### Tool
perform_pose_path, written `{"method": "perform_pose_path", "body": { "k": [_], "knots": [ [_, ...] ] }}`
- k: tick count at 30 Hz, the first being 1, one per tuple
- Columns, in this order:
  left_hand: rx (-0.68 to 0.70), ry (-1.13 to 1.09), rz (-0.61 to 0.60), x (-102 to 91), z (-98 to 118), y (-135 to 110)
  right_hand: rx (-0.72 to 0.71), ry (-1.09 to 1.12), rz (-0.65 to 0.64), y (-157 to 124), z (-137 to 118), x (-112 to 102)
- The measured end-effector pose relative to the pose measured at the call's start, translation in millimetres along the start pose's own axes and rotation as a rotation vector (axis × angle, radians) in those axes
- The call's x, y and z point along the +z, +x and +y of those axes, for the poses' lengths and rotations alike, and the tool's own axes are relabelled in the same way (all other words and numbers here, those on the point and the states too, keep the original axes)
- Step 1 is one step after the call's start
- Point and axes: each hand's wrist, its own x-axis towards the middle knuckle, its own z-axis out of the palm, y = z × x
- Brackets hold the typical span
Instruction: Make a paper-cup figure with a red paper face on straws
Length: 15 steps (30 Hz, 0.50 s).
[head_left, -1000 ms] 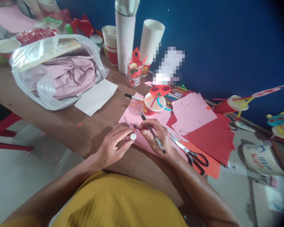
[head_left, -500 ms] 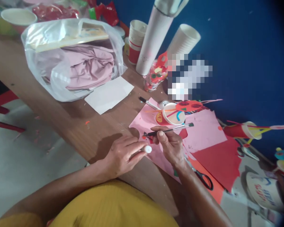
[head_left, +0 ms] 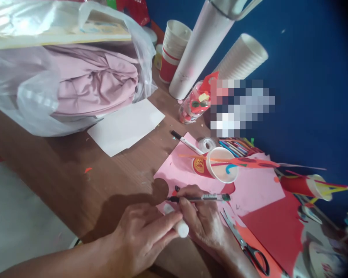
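Near the near edge of the table (head_left: 124,173), a slim pen (head_left: 211,197) is gripped between the thumb and fingers of the right hand (head_left: 200,222), above pink paper (head_left: 174,172); a white-ended tube (head_left: 182,228) is pinched by the left hand (head_left: 142,233) just beside it. The pen is judged light, stiff and slightly slippery, best held low on the barrel, close to its dark end. The tube is judged light and rigid, its round body best grasped at mid-length. The paper appears thin, matte and easily torn. Farther from that edge, a tapered, thin-walled paper cup (head_left: 203,166) is noted, likely crushable.
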Motion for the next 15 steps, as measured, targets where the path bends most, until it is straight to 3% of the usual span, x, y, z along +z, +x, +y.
{"method": "perform_pose_path", "body": {
  "k": [9, 15],
  "knots": [
    [0.010, 0.013, 0.051, 7.2, -6, -2, 0.111, 0.103, -0.150, 8, 4, -7],
    [0.009, -0.004, 0.016, 5.6, -7, -1, 0.128, 0.137, -0.205, 11, 4, -6]
  ]
}}
